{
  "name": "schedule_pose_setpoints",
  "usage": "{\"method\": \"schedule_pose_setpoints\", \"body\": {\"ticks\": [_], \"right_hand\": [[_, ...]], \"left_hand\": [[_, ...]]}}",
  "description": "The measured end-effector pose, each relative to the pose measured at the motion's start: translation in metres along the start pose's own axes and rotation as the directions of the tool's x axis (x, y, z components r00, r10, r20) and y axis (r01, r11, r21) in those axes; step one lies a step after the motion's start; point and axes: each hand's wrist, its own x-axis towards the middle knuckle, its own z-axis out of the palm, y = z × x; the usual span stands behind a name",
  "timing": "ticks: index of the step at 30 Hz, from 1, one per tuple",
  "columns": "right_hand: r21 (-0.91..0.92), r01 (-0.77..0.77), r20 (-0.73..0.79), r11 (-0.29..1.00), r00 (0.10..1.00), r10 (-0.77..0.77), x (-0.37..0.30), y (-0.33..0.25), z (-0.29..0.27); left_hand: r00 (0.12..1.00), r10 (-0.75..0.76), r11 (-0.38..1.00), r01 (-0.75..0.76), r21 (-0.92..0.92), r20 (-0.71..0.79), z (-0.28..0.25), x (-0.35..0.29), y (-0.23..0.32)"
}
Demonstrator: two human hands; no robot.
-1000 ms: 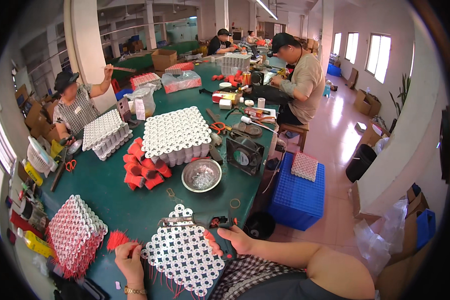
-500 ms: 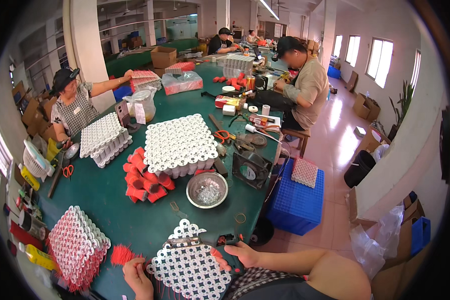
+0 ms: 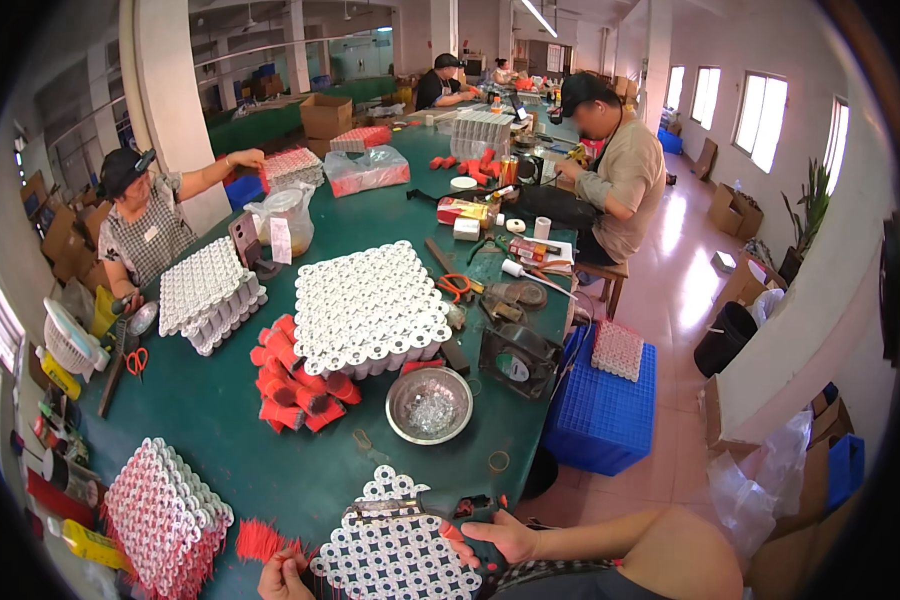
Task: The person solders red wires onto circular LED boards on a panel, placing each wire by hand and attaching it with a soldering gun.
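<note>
Tool (image 3: 446,504) shifted, within right hand (image 3: 511,538).

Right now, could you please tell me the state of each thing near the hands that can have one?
Right hand, closed around dark handheld tool
Dark handheld tool, held over white perforated panel; switched on or off unclear
White perforated panel, lying flat
Left hand, fingers curled; grip unclear
Red bristles, bunched beside left hand
Metal bowl, upright, partly filled with shiny pieces

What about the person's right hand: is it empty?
No, the right hand grips a dark gun-shaped tool, whose long front part points left over the white sheet of rings.
</note>
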Motion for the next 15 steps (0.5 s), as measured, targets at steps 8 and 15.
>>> {"method": "schedule_pose_setpoints", "body": {"ticks": [8, 15], "right_hand": [[-0.032, -0.131, -0.061, 0.991, 0.990, 0.128, 0.046, -0.027, 0.040], [-0.265, -0.057, 0.140, 0.963, 0.985, 0.097, 0.091, -0.012, 0.057]], "left_hand": [[1.000, 0.012, 0.985, -0.011, -0.173, 0.003, -0.002, 0.001, 0.006], [0.964, 0.260, 0.896, -0.263, 0.358, 0.057, 0.003, -0.001, 0.022]]}}
